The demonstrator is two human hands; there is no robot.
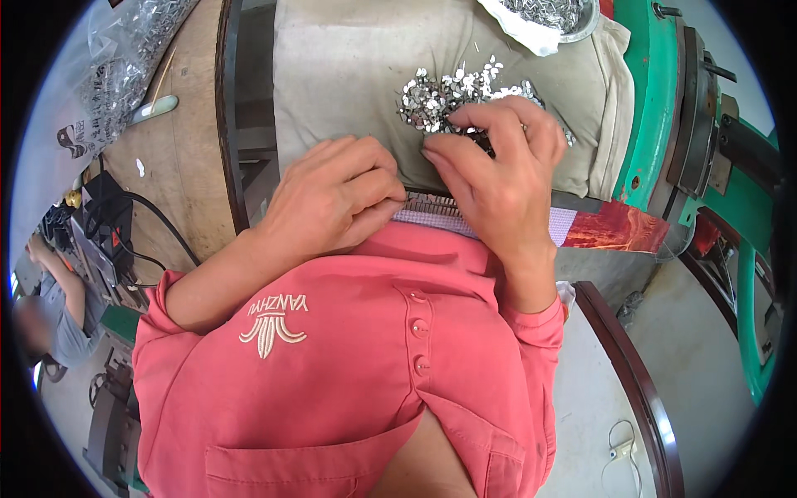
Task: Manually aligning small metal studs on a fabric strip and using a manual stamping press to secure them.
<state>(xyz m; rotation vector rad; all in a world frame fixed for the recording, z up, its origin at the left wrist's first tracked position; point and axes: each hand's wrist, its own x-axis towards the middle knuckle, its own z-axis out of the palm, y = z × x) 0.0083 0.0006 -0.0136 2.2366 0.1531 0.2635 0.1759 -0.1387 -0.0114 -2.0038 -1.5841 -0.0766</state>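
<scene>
Right hand [498,170], fingers curled and pinching at the near edge of the clip pile [452,95] just beyond it, sits closer than the left hand [336,199], loosely fisted on the strip [432,212].

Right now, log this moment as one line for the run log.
left hand: on strip of metal pieces at cloth edge | right hand: fingers in pile of small metal pieces | surface: grey cloth
</scene>
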